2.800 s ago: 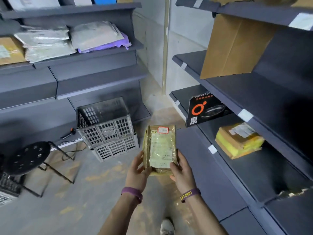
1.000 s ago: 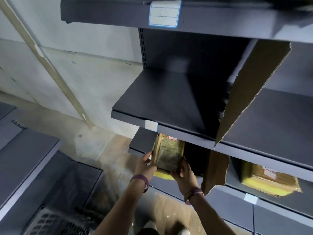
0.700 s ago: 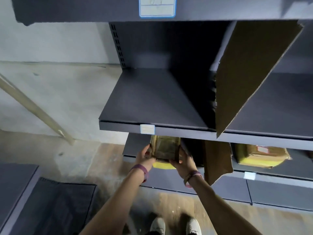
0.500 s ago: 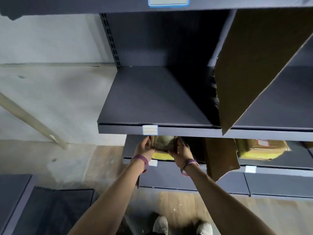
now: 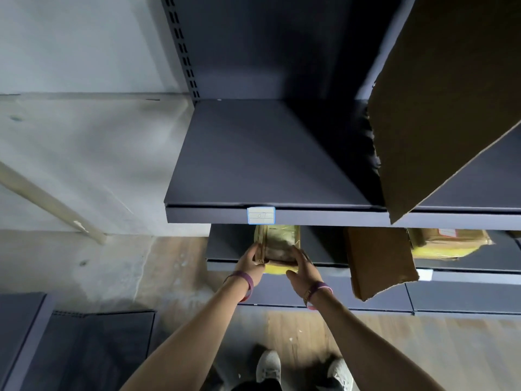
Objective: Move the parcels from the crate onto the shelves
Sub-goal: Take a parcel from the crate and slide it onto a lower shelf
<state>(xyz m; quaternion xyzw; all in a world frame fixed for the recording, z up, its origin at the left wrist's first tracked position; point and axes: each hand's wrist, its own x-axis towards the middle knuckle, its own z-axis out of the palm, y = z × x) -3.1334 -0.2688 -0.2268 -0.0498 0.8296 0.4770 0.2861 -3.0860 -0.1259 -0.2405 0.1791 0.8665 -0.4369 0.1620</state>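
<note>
A small parcel [image 5: 277,245] wrapped in brownish tape with a yellow underside lies at the front of the lower dark shelf [image 5: 234,265], its far end hidden under the shelf above. My left hand [image 5: 251,262] grips its left near corner. My right hand [image 5: 303,268] holds its right near side, fingers curled around the edge. The crate is out of view.
The upper shelf [image 5: 262,162] carries a blue-edged label [image 5: 260,215] on its front lip. A leaning cardboard sheet [image 5: 445,103] stands at its right, and a cardboard divider [image 5: 377,261] on the lower shelf. Another yellow-and-brown parcel [image 5: 448,244] lies beyond it. Concrete wall at left.
I have turned from the crate to the right-hand shelves. The parcel has gone from held in front of me to resting on the lower shelf, pushed further in under the upper shelf.
</note>
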